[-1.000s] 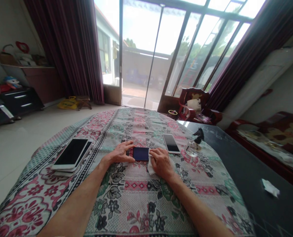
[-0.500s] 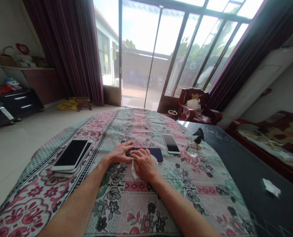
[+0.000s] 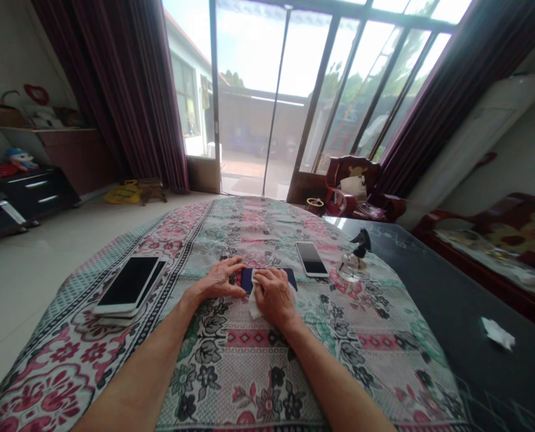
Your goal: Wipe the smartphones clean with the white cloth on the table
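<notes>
A dark blue smartphone (image 3: 248, 279) lies flat on the floral tablecloth in front of me, its long side running left to right. My left hand (image 3: 220, 278) braces its left end, thumb at the near corner and fingers at the far one. My right hand (image 3: 274, 295) presses a folded white tissue (image 3: 257, 307) onto the phone's surface, fingers closed over it. Part of the phone is hidden under that hand. To the right rests a white-framed phone (image 3: 312, 259), and beside it stands a clear spray bottle (image 3: 350, 267) with a black trigger head.
On the left sits a small stack of white phones (image 3: 127, 285), dark screen up. The patterned tablecloth (image 3: 258, 372) covers a round-edged table. A dark table (image 3: 429, 282) adjoins it on the right, with a crumpled white tissue (image 3: 498, 333). A wooden chair (image 3: 350, 186) stands farther back.
My right hand has slid the tissue rightward along the phone, uncovering more of its left part. My left hand stays at the left end, nearly still.
</notes>
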The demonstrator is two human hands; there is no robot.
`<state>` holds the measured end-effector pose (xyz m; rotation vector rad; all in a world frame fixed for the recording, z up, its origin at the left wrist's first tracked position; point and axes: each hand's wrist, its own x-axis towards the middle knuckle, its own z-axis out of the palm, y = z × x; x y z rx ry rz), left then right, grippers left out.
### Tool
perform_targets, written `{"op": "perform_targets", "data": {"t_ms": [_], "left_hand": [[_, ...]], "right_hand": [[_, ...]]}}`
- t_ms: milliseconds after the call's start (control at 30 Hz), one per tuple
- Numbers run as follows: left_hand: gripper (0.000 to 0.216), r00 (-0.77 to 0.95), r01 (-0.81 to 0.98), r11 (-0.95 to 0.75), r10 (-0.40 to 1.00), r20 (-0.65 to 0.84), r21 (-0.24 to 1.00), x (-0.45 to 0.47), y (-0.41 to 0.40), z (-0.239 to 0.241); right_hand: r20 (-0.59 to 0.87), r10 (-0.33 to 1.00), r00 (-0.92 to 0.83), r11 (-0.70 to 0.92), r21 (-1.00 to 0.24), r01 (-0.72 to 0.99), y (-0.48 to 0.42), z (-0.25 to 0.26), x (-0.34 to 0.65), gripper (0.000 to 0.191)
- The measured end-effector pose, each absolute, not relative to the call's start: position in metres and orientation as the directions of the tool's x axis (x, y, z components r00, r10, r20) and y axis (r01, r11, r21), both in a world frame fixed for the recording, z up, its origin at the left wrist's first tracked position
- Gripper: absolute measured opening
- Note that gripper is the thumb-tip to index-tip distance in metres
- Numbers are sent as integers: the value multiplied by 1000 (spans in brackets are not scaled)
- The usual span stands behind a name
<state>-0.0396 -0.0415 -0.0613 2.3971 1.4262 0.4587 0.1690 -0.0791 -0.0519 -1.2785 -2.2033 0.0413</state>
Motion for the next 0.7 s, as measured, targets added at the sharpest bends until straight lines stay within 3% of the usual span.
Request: {"op": "perform_targets", "data": {"t_ms": [367, 700], "left_hand": [[79, 448, 777, -427, 891, 70, 462, -39, -46, -51], [70, 434, 713, -409, 895, 100, 570, -48, -45, -56]], "right_hand": [[502, 863, -59, 241, -307, 921, -56, -49, 211, 22], [430, 896, -108, 254, -300, 920, -58, -50, 198, 21]]}}
